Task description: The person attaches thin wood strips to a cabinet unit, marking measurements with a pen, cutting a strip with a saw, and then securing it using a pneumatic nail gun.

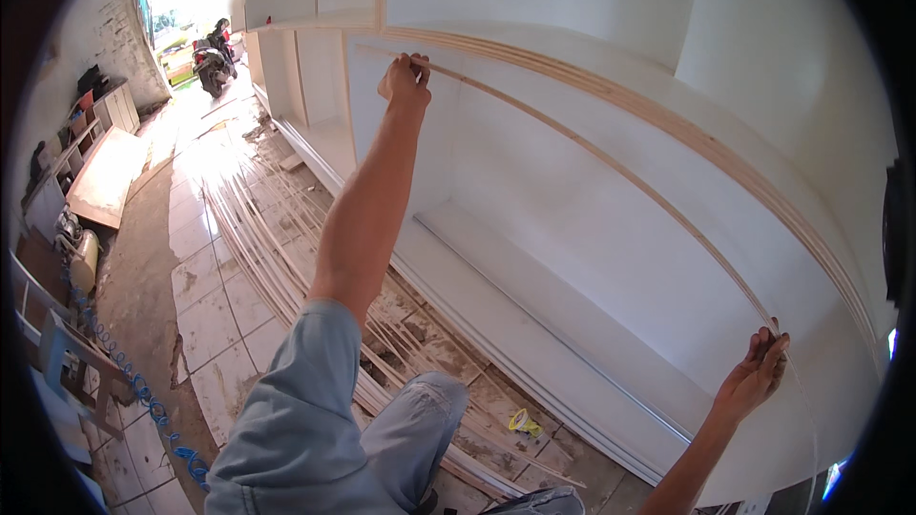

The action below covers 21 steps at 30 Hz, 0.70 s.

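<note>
A long, thin, light-brown strip with a wood-like look [611, 160] is held stretched between two bare hands, in front of the open white-panelled cabinet [572, 229]. One length of it is pinched in the bent fingers of the left hand [405, 79], and a short, paler end is seen to stick out just beyond those fingertips, on the side away from the right hand. The other length is grasped between the thumb and fingers of the right hand [754, 372], nearer the body and lower; from below these fingers a pale, narrow continuation is left hanging in a loose curve, and where it ends cannot be told. Between the two grips the strip is bowed gently, flat and narrow, its colour fairly even, with a darker tan along the middle. Just above the fingers of the left hand, the pale layered plywood shelf edge [620, 95] is run alongside the strip, with a gap left between the two that is widened toward the right fingers. Below the left fingers, many slender pale strips [253, 229] are strewn over the stained white floor tiles [205, 281]. Left of the right fingers and lower, a small yellow-and-white object [524, 422] is seen on the floor.
</note>
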Motion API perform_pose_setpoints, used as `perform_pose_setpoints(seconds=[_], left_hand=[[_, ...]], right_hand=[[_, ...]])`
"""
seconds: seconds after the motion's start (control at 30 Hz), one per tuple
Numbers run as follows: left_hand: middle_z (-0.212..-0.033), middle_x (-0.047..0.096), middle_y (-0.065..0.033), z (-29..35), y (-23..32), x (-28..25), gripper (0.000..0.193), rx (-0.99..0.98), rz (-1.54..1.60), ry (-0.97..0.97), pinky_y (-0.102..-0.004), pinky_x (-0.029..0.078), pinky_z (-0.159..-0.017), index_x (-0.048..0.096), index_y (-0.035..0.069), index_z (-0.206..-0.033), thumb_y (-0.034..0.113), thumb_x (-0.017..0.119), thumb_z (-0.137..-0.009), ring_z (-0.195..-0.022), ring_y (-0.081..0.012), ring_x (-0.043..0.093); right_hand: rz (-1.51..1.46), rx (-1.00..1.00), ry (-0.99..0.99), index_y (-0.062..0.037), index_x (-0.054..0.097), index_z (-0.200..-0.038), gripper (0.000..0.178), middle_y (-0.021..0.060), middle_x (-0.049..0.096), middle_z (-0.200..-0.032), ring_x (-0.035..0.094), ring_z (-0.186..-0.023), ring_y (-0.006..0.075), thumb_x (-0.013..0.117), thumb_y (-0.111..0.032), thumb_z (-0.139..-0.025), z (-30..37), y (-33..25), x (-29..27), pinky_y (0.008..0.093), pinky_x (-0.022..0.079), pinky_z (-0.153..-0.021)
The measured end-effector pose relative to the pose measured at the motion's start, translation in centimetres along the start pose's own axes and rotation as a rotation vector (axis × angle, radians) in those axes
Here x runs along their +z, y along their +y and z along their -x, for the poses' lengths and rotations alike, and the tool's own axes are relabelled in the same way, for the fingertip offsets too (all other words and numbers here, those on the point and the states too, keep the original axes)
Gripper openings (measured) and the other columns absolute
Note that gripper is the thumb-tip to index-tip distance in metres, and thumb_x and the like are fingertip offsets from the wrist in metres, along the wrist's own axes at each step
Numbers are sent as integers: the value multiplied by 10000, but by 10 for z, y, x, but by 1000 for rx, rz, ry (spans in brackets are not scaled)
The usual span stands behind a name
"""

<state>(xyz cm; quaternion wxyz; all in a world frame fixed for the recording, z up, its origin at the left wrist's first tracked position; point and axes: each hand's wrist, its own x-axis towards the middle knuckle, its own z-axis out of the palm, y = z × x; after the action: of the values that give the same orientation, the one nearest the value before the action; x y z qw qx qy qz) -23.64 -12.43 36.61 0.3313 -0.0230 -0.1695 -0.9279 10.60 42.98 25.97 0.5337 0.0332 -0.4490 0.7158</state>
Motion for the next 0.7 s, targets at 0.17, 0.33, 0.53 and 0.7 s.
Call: perform_pose_setpoints(seconds=[0.17,0.33,0.53,0.7], left_hand=[[-867,622,-149,-40,0,-4,104,-3,20,-33,-324,498,-552,556,-62,-928,29,526,-970,-741,-248,648],[-849,614,-130,-75,15,-3,95,-38,38,-78,-323,480,-553,571,-47,-895,20,544,-957,-697,-223,613],[-832,611,-119,-73,11,-7,72,-25,76,-112,-319,458,-548,581,-34,-904,17,554,-946,-655,-199,574],[-893,593,-131,-61,15,-8,100,-32,65,-148,-351,468,-613,559,-65,-1014,18,532,-965,-729,-220,568]], right_hand=[[67,-10,-12,3,621,-1090,303,92,685,-987,661,-871,128,650,-259,-941,7,9,25,226,534,-799],[59,-36,10,6,638,-1017,270,89,673,-918,650,-863,124,652,-253,-940,23,21,58,224,539,-793],[69,-27,4,20,618,-1024,262,99,649,-972,635,-890,124,640,-230,-949,22,27,52,212,535,-810],[52,-19,-10,29,614,-1035,250,111,648,-991,631,-902,133,634,-207,-953,21,23,46,216,536,-826]])
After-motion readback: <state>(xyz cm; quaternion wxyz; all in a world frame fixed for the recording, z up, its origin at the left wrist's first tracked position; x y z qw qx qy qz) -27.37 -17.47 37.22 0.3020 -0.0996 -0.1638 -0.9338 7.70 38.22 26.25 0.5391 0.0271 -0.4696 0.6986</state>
